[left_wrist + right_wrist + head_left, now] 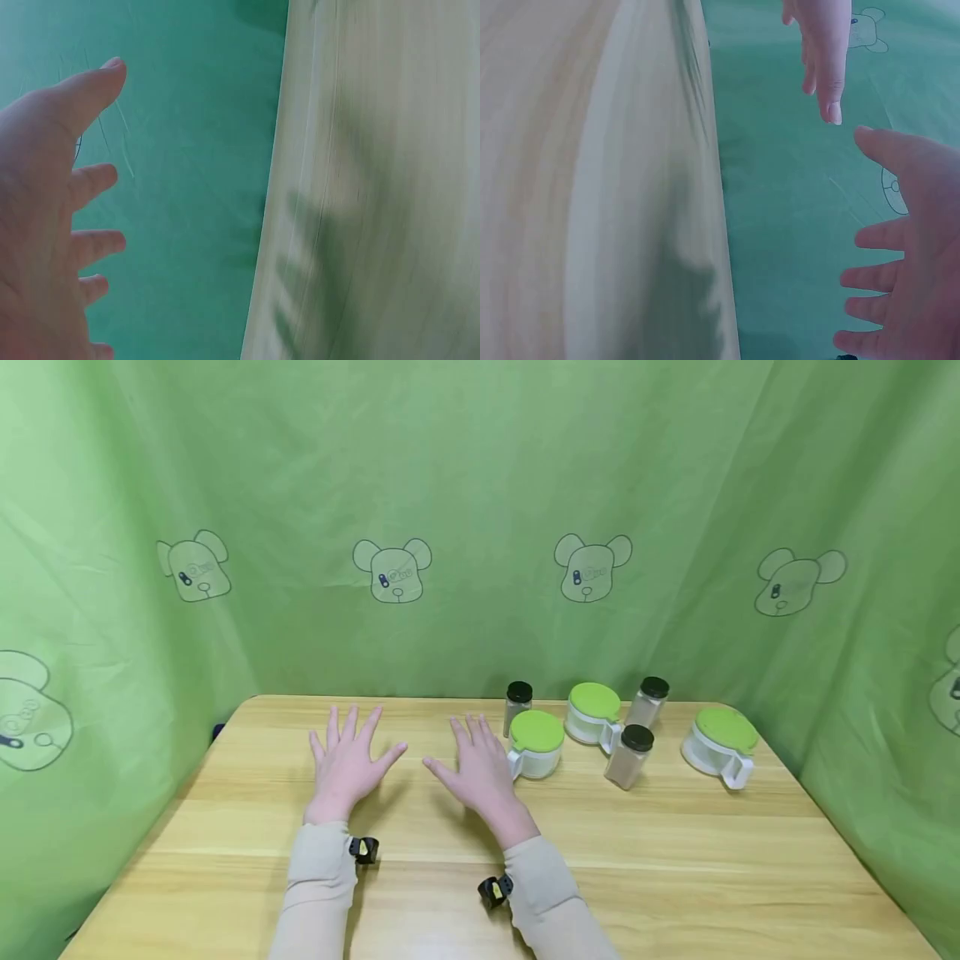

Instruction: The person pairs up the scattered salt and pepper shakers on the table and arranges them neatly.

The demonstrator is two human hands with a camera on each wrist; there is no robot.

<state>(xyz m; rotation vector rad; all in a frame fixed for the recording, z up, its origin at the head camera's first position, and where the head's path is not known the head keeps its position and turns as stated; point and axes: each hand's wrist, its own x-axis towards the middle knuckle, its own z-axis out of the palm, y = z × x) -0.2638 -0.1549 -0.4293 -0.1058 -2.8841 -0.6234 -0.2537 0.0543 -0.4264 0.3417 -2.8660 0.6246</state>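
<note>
My left hand (347, 770) is held above the left part of the wooden table (420, 910), palm down with fingers spread. Opposite it, my right hand (480, 772) is stretched out too, its thumb pointing toward the left thumb. Both hands hold nothing, and each casts a shadow on the wood. Nearest to the right hand stands a clear pot with a green lid and white handle (537, 743). Just behind that pot is a small black-capped jar (517, 706). The left wrist view shows the left thumb and fingers (97, 247) straight, apart from the tabletop.
Farther right stand a second green-lidded pot (592, 714), a black-capped jar (648, 703), another jar with brownish contents (628, 758) and a third green-lidded pot (722, 745) near the right edge. A green curtain (480, 468) with bear-head prints surrounds the table.
</note>
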